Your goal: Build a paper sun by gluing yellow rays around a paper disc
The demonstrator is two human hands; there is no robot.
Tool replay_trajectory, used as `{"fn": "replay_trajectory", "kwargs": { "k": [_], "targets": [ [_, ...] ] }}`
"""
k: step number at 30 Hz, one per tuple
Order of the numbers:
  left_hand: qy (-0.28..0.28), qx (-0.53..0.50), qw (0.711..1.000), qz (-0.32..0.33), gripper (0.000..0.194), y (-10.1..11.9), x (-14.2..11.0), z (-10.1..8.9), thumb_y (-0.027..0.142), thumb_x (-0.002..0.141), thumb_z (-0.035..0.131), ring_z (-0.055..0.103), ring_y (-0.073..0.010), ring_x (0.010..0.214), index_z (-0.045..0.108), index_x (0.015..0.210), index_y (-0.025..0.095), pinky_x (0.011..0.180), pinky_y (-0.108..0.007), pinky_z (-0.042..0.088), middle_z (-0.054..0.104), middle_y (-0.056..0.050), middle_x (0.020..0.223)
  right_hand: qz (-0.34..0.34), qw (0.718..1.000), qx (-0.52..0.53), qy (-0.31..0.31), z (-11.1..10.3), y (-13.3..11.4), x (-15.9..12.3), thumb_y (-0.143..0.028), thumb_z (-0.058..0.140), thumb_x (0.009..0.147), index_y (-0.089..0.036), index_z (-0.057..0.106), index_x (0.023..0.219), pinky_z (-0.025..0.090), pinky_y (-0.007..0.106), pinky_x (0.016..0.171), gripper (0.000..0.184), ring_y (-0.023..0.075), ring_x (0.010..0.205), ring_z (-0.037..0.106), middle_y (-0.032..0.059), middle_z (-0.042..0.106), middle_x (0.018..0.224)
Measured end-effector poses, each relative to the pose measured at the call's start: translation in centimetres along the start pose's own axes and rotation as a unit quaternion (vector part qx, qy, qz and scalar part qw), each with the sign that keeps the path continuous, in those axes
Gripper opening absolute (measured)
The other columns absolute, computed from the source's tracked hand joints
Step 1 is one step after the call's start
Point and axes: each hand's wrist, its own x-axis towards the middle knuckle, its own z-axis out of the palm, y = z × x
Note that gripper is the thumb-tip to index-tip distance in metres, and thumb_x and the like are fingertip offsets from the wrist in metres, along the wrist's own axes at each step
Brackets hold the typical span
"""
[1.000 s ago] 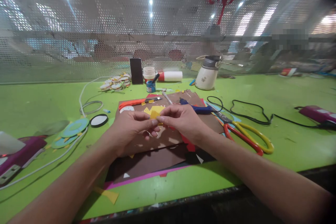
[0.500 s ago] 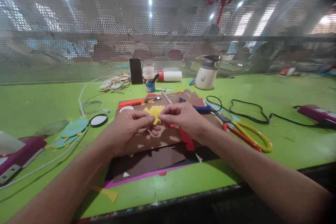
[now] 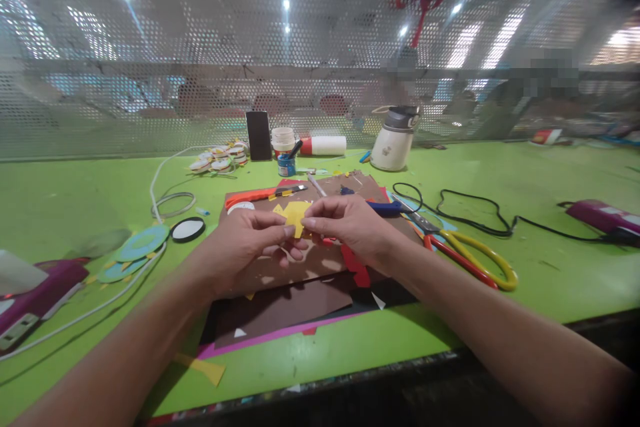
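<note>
While both forearms reach in from the near edge of the green table (image 3: 320, 360), the left hand (image 3: 253, 237) and the right hand (image 3: 350, 227) meet over a stack of brown sheets (image 3: 300, 273), each with thumb and fingertips pinched on a small yellow piece (image 3: 297, 213) held up between them. Nearest, a yellow scrap (image 3: 207, 368) lies by the left forearm, and red paper (image 3: 356, 267) lies under the right wrist. To the right are scissors (image 3: 463, 257) with one red and one yellow handle; to the left, a round black-rimmed lid (image 3: 188, 229) sits beside pale blue-green discs (image 3: 143, 243). Just beyond the fingers, an orange cutter (image 3: 255, 196) rests on the sheets. Farther back stand a phone (image 3: 259, 136), a small blue jar (image 3: 287, 165) and a white bottle (image 3: 393, 147) with a grey top, before a perforated screen (image 3: 320, 53).
</note>
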Motion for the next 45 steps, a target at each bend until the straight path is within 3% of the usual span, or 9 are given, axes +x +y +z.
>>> {"fn": "replay_trajectory", "kwargs": {
  "k": [12,19,26,33,37,45],
  "targets": [
    [0.016,0.083,0.996,0.027,0.019,0.0,0.1,0.1,0.03,0.072,0.071,0.057,-0.0112,0.058,0.071,0.07,0.012,0.056,-0.022,0.044,0.068,-0.005,0.064,-0.017,0.999,-0.051,0.006,0.4,0.3,-0.1,-0.02,0.067,0.072,-0.014,0.066,0.07,0.038,0.022,0.055,0.007,0.0071,0.053,0.049,-0.0035,0.058,0.057],
    [0.035,0.204,0.975,0.078,0.029,-0.1,0.1,0.0,0.041,0.074,0.067,0.051,-0.0111,0.056,0.067,0.065,0.013,0.056,-0.024,0.039,0.061,-0.001,0.059,-0.003,0.998,-0.043,0.04,0.7,0.9,0.0,-0.029,0.075,0.067,-0.014,0.063,0.067,0.037,0.021,0.051,0.019,0.0072,0.051,0.049,-0.0033,0.058,0.056],
    [0.078,0.292,0.95,0.073,0.035,0.1,0.1,0.3,0.048,0.076,0.061,0.049,-0.0126,0.055,0.065,0.065,0.014,0.053,-0.024,0.035,0.058,0.0,0.057,0.021,0.999,-0.025,0.041,0.9,1.5,0.0,-0.034,0.072,0.071,-0.014,0.064,0.065,0.044,0.023,0.049,0.022,0.0092,0.047,0.055,-0.0009,0.061,0.056],
    [0.064,0.228,0.969,0.063,0.03,0.0,0.3,0.1,0.044,0.072,0.067,0.051,-0.0131,0.056,0.068,0.064,0.015,0.054,-0.024,0.037,0.061,-0.002,0.058,0.036,0.998,0.032,0.035,1.0,1.8,0.2,-0.018,0.069,0.069,-0.016,0.065,0.06,0.05,0.025,0.051,0.01,0.0115,0.051,0.059,-0.0005,0.063,0.056],
    [0.042,0.133,0.99,0.022,0.025,-0.1,0.3,0.1,0.039,0.071,0.07,0.056,-0.0144,0.058,0.07,0.066,0.015,0.057,-0.025,0.042,0.067,-0.005,0.063,0.045,0.998,0.041,0.02,0.9,1.7,0.3,-0.018,0.069,0.069,-0.016,0.064,0.057,0.05,0.025,0.053,0.013,0.0115,0.051,0.06,0.0002,0.064,0.057],
    [0.038,0.111,0.992,0.035,0.02,0.0,0.4,0.0,0.034,0.072,0.071,0.057,-0.0135,0.06,0.073,0.071,0.015,0.057,-0.024,0.043,0.069,-0.004,0.064,0.041,0.997,0.06,-0.001,0.7,1.4,0.2,-0.021,0.071,0.069,-0.015,0.071,0.066,0.052,0.027,0.059,0.006,0.0113,0.054,0.059,0.0002,0.064,0.059]
  ]
}}
